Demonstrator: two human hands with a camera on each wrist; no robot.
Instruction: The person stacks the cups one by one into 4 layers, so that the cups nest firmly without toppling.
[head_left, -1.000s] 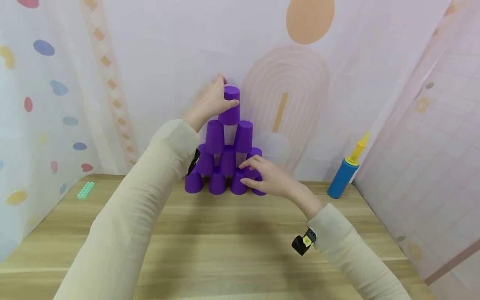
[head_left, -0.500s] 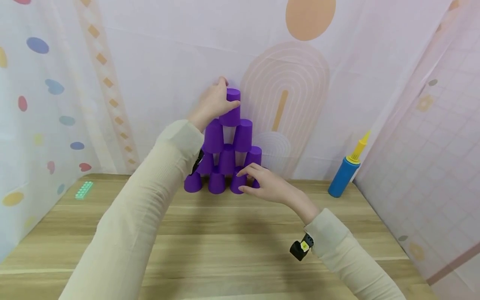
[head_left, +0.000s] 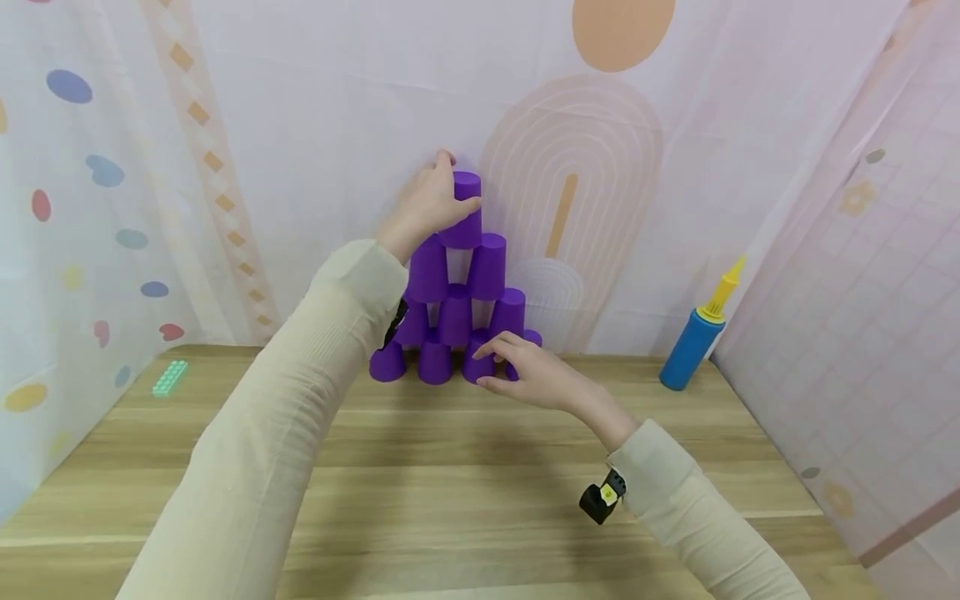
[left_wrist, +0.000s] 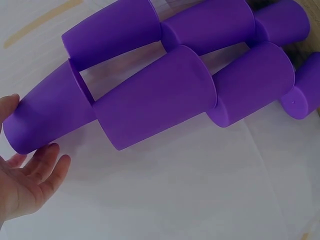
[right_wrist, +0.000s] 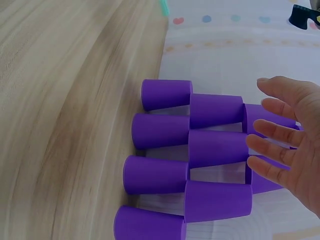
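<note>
A pyramid of purple cups (head_left: 454, 310) stands upside down at the far edge of the wooden table (head_left: 450, 492), against the patterned backdrop (head_left: 315, 108). Rows count four, three, two and one from the base upward.

Left hand (head_left: 426, 202): raised to the top cup (head_left: 465, 212). In the head view the thumb lies across the cup's front and the fingers reach behind it. In the left wrist view the fingers (left_wrist: 47, 165) appear relaxed and only lightly bent beside the cup's closed end; whether they press the cup or merely touch it cannot be told from these views.

Right hand (head_left: 528, 377): low at the right end of the bottom row, fingers straight and spread, holding nothing. The right wrist view shows the open palm (right_wrist: 295, 140) facing the stack.

Change from one second ago: the right hand then covered the rightmost bottom cup (head_left: 525, 354) and part of the cup above it. It has since dropped and drawn back slightly, so that both cups now show more. The left hand has kept its position on the top cup. The stack is unchanged.

A blue and yellow pump (head_left: 699, 333) stands at the right of the table, well apart from the cups. A small green block (head_left: 170, 377) lies at the left.
</note>
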